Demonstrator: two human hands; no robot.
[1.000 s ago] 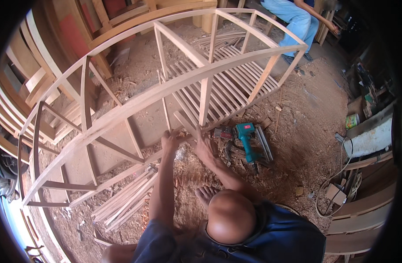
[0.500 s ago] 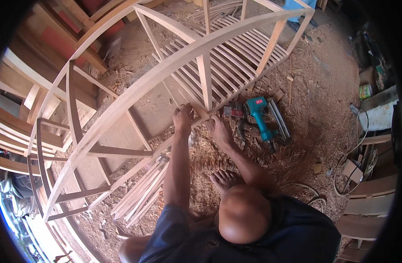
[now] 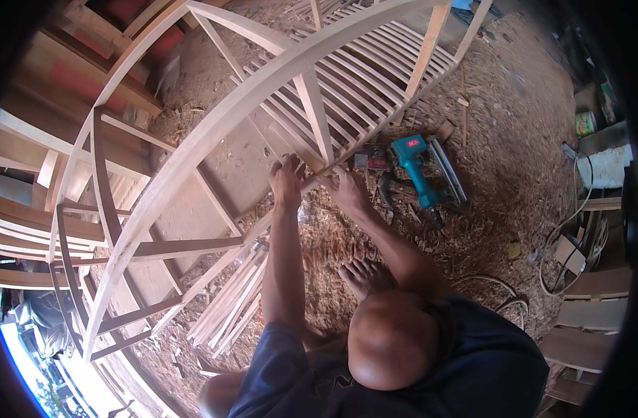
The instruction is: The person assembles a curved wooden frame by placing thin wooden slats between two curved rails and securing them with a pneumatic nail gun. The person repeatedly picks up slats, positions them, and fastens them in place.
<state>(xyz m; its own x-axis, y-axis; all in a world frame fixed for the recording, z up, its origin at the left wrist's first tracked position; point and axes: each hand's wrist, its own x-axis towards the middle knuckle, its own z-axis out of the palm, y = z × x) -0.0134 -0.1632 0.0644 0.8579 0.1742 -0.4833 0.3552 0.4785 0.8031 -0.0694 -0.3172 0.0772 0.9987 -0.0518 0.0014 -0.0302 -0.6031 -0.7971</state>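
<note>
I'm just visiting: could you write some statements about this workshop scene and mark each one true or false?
1. A teal nail gun lies to the right of the right hand. True.
2. The right hand grips the nail gun. False: its fingers are at the wooden frame.
3. Loose wood strips lie left of the left forearm. True.
4. The foot wears a boot. False: it is bare.

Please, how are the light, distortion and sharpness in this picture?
In the head view, glare washes out the lower left; in the same view, fisheye black borders curve down both sides; there, the left hand, right hand and teal nail gun look fairly clear.
</note>
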